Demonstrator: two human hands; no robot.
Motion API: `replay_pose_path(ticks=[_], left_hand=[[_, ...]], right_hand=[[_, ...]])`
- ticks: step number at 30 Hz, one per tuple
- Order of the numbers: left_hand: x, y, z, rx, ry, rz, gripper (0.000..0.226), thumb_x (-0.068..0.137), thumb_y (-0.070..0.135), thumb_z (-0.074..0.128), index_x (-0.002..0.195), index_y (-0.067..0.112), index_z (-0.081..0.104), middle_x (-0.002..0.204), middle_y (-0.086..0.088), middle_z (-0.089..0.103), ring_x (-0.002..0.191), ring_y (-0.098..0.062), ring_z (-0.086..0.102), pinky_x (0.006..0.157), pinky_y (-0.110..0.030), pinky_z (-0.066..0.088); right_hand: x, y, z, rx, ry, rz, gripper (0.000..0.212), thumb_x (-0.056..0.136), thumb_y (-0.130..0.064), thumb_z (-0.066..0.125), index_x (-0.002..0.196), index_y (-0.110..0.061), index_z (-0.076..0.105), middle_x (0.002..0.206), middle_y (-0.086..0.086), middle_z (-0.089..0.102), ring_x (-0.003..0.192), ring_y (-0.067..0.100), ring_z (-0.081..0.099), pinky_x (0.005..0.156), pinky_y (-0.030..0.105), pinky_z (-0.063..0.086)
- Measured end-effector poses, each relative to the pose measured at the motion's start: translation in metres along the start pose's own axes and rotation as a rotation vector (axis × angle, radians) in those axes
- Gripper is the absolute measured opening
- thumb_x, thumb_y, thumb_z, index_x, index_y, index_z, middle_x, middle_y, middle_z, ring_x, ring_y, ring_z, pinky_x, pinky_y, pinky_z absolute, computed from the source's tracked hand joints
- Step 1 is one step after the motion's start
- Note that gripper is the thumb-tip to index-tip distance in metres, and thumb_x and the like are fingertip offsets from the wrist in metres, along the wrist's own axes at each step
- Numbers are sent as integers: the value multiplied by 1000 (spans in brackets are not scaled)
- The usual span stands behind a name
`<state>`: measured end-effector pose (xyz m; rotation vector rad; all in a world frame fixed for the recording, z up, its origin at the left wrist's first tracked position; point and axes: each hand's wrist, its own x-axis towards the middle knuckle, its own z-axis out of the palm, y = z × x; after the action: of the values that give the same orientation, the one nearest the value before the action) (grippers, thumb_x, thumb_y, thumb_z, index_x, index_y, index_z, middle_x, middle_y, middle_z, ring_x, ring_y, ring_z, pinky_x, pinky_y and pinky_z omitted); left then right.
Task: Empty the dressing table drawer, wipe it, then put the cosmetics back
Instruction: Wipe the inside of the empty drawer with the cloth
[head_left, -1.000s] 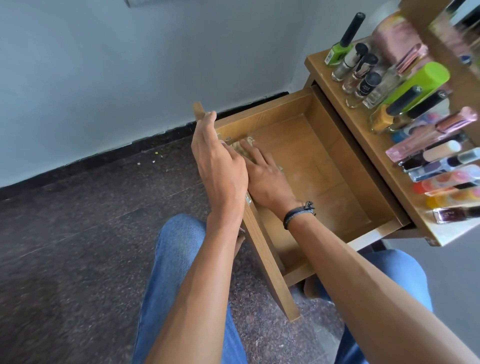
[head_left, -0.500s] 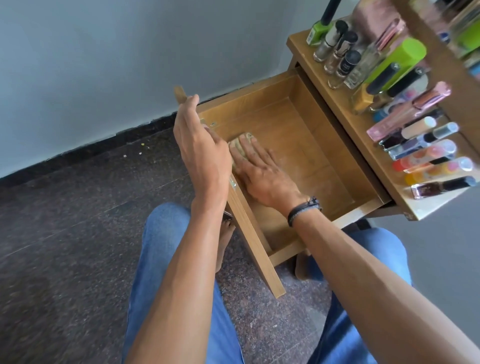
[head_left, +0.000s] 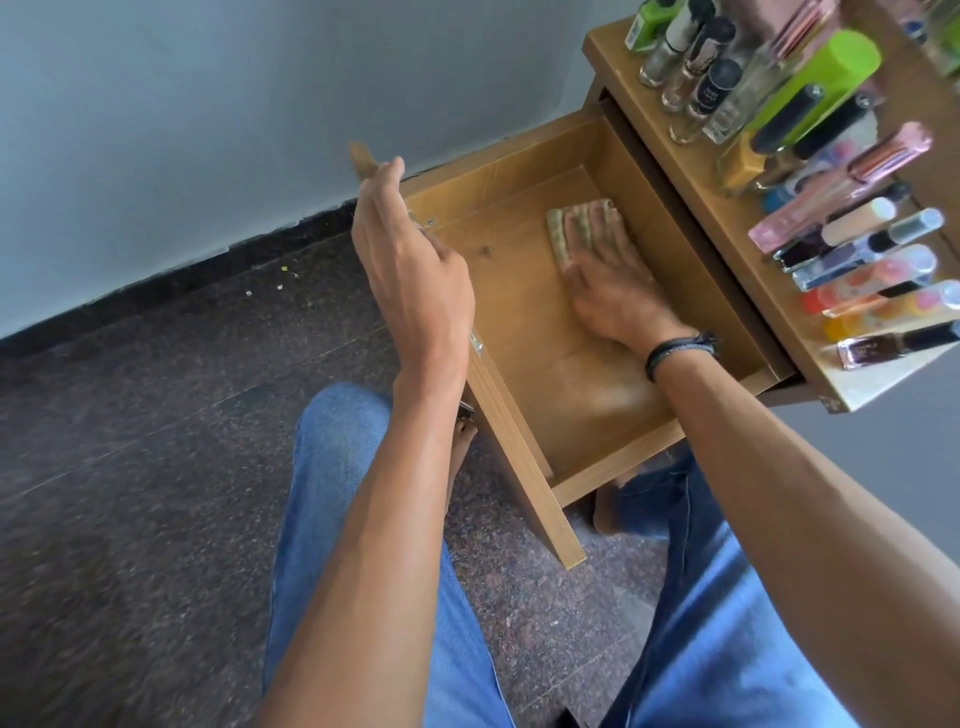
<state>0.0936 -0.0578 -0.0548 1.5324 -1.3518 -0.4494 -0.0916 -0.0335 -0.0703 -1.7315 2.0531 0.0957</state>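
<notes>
Sliding away from the drawer front where it sat half a second ago, the folded cloth (head_left: 557, 236) now lies well across the floor of the drawer (head_left: 623, 460), close to the dressing-table side. The right hand (head_left: 605, 291) presses it flat, fingers straight and held together on top. The drawer stands pulled fully out and holds nothing but the cloth and hand. The left hand (head_left: 415, 270) is at the top edge of the drawer front (head_left: 524, 483), seen from the back; whether its fingers clasp the panel cannot be told.

This looks like the wiping step, mid-task. Doing it well likely means overlapping strokes with even palm pressure, run into the corners and along the walls, while the other hand steadies the drawer. A paler, hazy patch near the wrist suggests ground not yet covered.

The cloth is soft, ribbed and greenish-beige. The drawer is smooth wood-grain board, boxy and shallow, with small metal fittings at the front corner. On the dressing table (head_left: 675, 156) the cosmetics (head_left: 831, 208) wait in rows: glass bottles, glossy tubes, a lime-green cap. A dark corded wristband (head_left: 675, 353) circles the right wrist. Blue jeans (head_left: 337, 467), a dark speckled stone floor (head_left: 156, 467) and a pale wall (head_left: 208, 104) frame the scene.
</notes>
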Motion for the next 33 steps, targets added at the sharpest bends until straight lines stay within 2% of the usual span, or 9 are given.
replay_pose_path(ticks=[4,7,12,16,20,23,26,31,33], left_hand=[[2,-2,2,8,8,-3,59,84,-11,36,138,5,53,142,-13,56,136,-28,47,110,-43,41],[2,-3,1,18,3,-5,60,83,-11,36,138,6,53,141,-12,56,135,-28,47,110,-44,41],[0,-3,0,21,-19,6,61,84,-13,39,140,7,52,143,-11,54,138,-27,44,111,-43,41],[2,-7,1,15,-32,1,63,84,-14,37,141,8,50,144,-11,53,139,-27,43,110,-45,42],[2,-6,3,6,-28,1,63,84,-16,37,141,8,51,144,-12,53,139,-27,43,109,-45,43],[2,-6,2,8,-29,-6,63,84,-17,39,141,8,51,145,-12,53,139,-26,43,109,-43,43],[2,-5,2,11,-18,-1,61,85,-16,40,140,9,52,143,-11,54,138,-26,44,109,-43,43],[3,-5,3,33,-8,18,62,83,-14,39,138,10,55,141,-11,56,135,-28,48,107,-44,44],[3,-5,3,46,-7,19,61,83,-14,41,138,11,56,141,-11,56,136,-27,47,107,-43,44]], right_hand=[[-12,-27,19,65,-91,-90,60,111,-37,20,162,-34,-12,167,-3,-27,152,16,-29,116,45,-17],[-28,-56,41,9,-95,-229,62,110,-31,27,164,-31,-5,169,-2,-22,153,17,-25,121,42,-15],[-35,-48,44,-38,-124,-279,57,111,-40,23,163,-35,1,170,-6,-15,155,16,-20,125,40,-5],[-26,-22,27,-73,-136,-242,57,106,-40,6,160,-41,-13,167,-7,-26,153,15,-26,124,45,-9],[-19,13,5,-43,-83,-64,56,112,-35,14,159,-39,-16,166,-7,-27,152,15,-27,126,46,-9],[-19,22,0,-47,-46,-20,56,113,-28,17,162,-26,-9,169,2,-22,154,18,-23,121,30,-16],[-21,17,3,15,-39,41,58,112,-31,19,163,-29,-9,169,1,-23,154,18,-24,123,33,-15],[-45,-23,23,44,-170,-85,62,109,-28,22,161,-37,-11,165,-6,-29,149,15,-32,114,48,-16],[-59,-46,34,48,-194,-145,63,109,-24,26,163,-35,-4,167,-8,-23,151,14,-29,113,44,-18]])
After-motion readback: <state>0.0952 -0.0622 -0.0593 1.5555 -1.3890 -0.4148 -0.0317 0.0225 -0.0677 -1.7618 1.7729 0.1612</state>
